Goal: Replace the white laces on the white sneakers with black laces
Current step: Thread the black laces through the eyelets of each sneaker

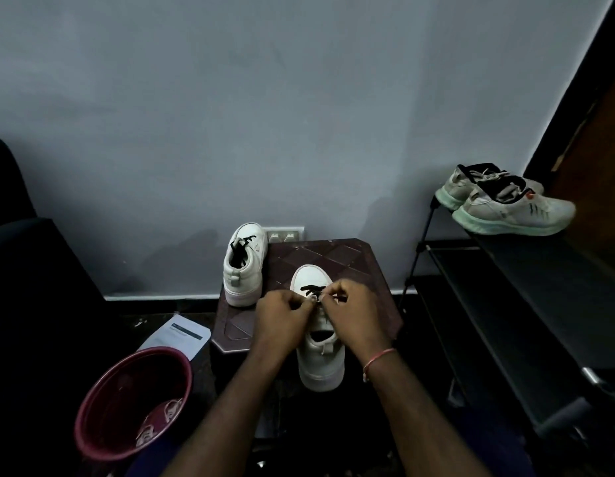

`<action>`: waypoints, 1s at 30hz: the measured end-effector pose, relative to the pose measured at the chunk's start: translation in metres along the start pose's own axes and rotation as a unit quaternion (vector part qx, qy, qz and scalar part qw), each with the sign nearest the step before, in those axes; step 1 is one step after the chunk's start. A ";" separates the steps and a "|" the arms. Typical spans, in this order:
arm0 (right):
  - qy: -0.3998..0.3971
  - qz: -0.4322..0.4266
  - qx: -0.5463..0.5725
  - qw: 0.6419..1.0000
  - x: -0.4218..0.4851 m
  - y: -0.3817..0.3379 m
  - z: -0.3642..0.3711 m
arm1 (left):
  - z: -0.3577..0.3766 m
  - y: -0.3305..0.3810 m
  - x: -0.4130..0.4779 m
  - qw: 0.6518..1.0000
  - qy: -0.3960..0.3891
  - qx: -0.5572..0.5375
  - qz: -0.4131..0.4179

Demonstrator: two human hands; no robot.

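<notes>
Pinching a thin black lace point(311, 290), the left hand point(282, 316) and right hand point(351, 309) meet over the white leather sneaker point(321, 359); its laced twin point(244, 266) stands at ten o'clock.

Lace ends point(316, 297) perhaps under hands point(351, 311)

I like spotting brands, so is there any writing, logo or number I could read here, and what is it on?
None can be read.
Sheet of paper on the floor: a dark header band and printed lines, too small and blurred.
Grey running shoe on the rack: dark side marks and an orange spot, no legible brand.
</notes>
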State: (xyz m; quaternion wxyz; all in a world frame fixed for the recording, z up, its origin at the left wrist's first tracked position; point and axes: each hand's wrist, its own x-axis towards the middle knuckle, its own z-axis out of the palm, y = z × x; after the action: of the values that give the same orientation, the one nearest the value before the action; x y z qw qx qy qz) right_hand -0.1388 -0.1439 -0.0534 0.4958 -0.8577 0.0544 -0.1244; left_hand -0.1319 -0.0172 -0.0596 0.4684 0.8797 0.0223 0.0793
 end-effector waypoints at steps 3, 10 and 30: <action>0.014 -0.031 -0.042 0.999 -0.006 0.002 0.006 | 0.000 -0.012 0.003 0.989 -0.022 -0.133 -0.053; 0.011 -0.089 -0.159 0.983 -0.013 -0.006 0.004 | -0.002 -0.016 0.004 0.936 -0.076 -0.309 -0.153; -0.032 -0.102 -0.269 0.957 -0.004 -0.014 0.005 | 0.000 -0.016 -0.001 0.922 -0.091 -0.355 -0.125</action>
State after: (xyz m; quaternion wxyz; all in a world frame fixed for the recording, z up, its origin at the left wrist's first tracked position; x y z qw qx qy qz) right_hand -0.1421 -0.1318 -0.0446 0.2329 -0.9640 -0.0179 -0.1272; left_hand -0.1326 -0.0083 -0.0724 0.7559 0.6493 0.0601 -0.0577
